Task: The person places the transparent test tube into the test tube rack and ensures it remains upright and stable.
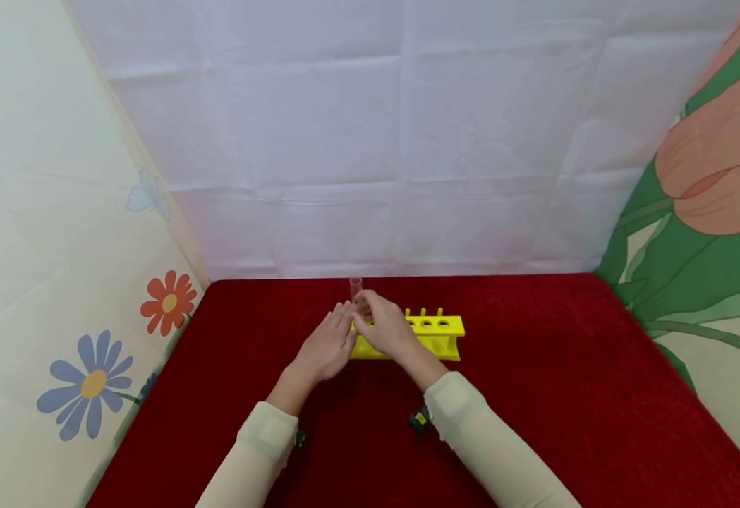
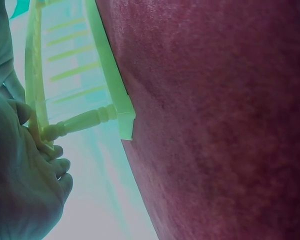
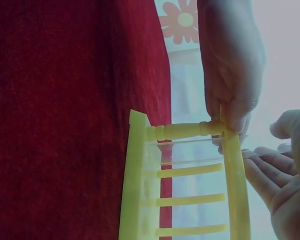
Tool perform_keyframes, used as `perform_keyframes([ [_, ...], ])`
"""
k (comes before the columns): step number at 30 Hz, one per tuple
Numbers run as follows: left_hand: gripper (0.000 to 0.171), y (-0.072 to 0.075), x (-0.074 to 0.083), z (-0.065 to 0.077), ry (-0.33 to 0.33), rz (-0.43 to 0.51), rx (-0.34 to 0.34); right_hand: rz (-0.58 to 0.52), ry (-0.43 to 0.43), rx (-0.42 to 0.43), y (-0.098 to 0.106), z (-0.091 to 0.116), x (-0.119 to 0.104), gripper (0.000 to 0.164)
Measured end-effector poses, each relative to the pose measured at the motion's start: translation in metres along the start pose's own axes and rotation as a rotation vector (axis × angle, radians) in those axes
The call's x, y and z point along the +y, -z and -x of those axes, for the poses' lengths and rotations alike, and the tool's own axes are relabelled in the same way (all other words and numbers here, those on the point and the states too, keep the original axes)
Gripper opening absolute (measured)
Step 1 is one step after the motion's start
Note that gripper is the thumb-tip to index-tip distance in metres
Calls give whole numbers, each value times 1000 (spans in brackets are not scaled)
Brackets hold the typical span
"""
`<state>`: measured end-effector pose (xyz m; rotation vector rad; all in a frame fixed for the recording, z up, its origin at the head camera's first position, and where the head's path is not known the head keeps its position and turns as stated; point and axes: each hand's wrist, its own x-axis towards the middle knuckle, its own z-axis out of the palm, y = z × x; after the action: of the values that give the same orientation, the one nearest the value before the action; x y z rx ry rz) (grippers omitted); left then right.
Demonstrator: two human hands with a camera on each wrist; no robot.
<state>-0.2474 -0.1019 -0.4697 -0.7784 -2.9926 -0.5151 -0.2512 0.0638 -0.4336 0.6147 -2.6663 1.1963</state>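
A yellow test tube rack (image 1: 455,327) stands on the red cloth, one row of holes in its top board. A clear test tube (image 1: 356,284) stands upright through the hole at its left end; its lower part shows between the boards in the right wrist view (image 3: 190,153). My left hand (image 1: 328,346) grips the left end of the top board, thumb above and fingertips (image 2: 64,167) beneath. Around the tube's upper part is my right hand (image 1: 385,326), its thumb spread apart from its loosely bent fingers (image 3: 270,172), which lie close beside the glass.
Thin yellow pegs (image 1: 440,312) rise along the rack's back side. The red cloth (image 1: 535,395) covers the table up to a white hanging sheet (image 1: 401,141). Flower-printed panels stand at left and right. A small black device (image 1: 419,420) sits by the right cuff.
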Motion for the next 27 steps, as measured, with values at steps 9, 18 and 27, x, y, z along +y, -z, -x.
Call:
perform_keyframes([
  [9, 57, 2, 1, 0, -6, -20, -3, 26, 7, -15, 6, 2, -2, 33],
  [18, 57, 2, -1, -2, -4, -39, 21, 78, -16, -5, 17, 6, 2, 39],
  [27, 58, -1, -2, -3, 1, -30, 20, 108, -23, 1, 30, 14, 11, 41],
])
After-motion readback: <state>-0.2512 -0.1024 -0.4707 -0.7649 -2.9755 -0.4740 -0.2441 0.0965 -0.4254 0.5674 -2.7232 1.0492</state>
